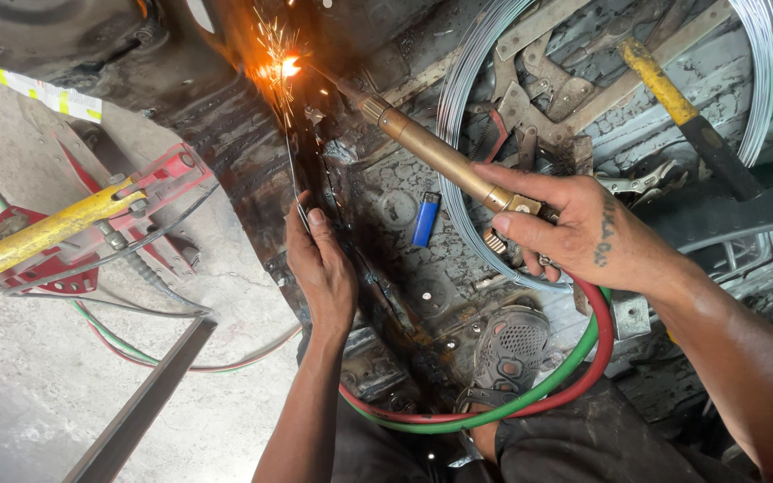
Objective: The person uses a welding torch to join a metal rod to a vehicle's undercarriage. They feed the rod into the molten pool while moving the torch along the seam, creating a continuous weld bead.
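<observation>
Right hand (583,234), fingers clamped on a long brass gas torch (440,156), aims its flame at the sparking seam (286,67) of blackened sheet-metal panel (378,224). Left hand (319,264), fingers closed, feeds thin filler wire (295,174) upward. Twin red and green hoses (574,358), blue lighter (424,219) and wire coil (458,98) crowd the panel.
</observation>
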